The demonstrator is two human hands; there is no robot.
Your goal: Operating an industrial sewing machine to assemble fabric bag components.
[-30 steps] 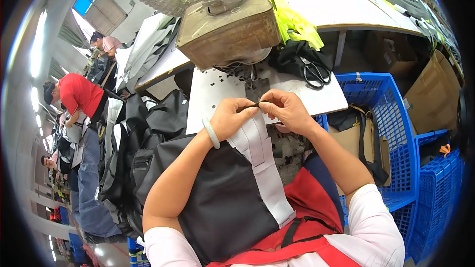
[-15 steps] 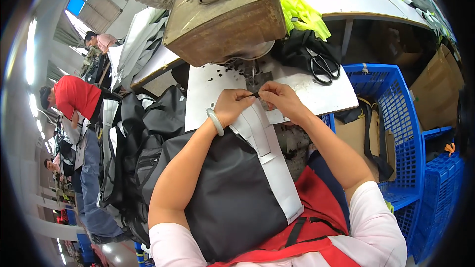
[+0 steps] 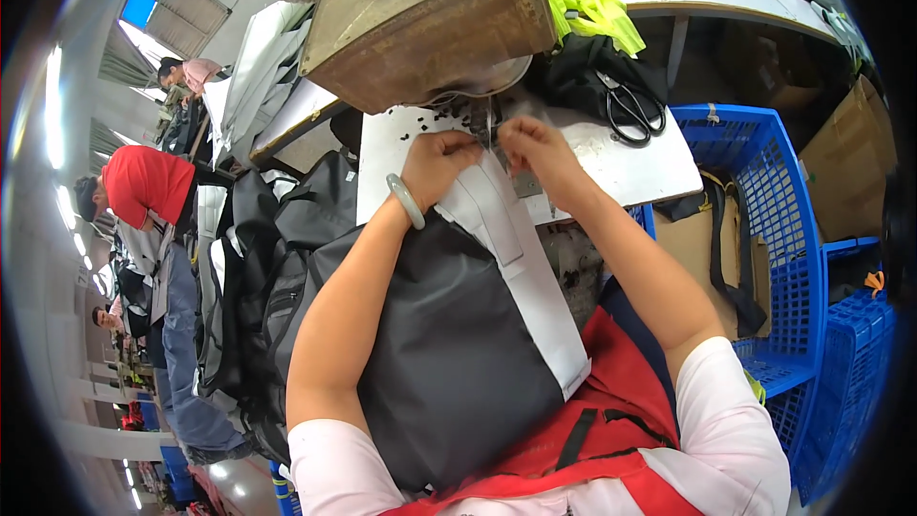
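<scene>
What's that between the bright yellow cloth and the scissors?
Black cloth, bunched up, lies between the yellow cloth and the scissors in the head view.

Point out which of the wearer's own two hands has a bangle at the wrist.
The left hand, near the white strip's upper end: a pale bangle rings its wrist, whereas the right hand's wrist is bare.
</scene>
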